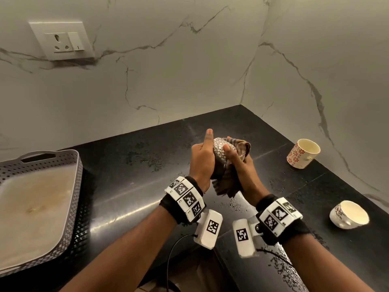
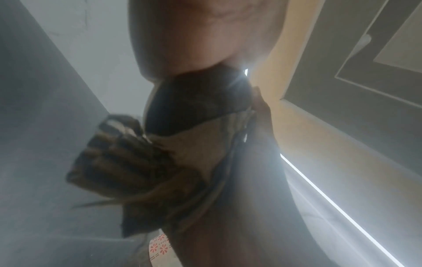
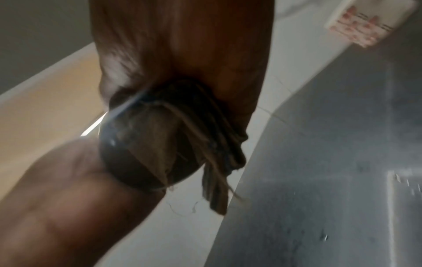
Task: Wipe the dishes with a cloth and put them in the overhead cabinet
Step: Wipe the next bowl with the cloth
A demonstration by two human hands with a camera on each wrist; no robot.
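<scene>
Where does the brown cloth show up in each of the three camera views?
Head view: the brown cloth is at centre, bunched between both hands above the black counter.
Left wrist view: the cloth fills the lower centre, folded and striped.
Right wrist view: the cloth hangs at centre, below the right hand.
Shared landmark: the cup with red flowers, low in the left wrist view and top right in the right wrist view.

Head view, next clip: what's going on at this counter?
A person is drying a patterned dish above the black counter. The left hand grips the dish while the right hand works a brown cloth around it. Two cups wait at the right: a floral cup on its side and a white cup nearer the edge. A grey tray sits at left.
</scene>
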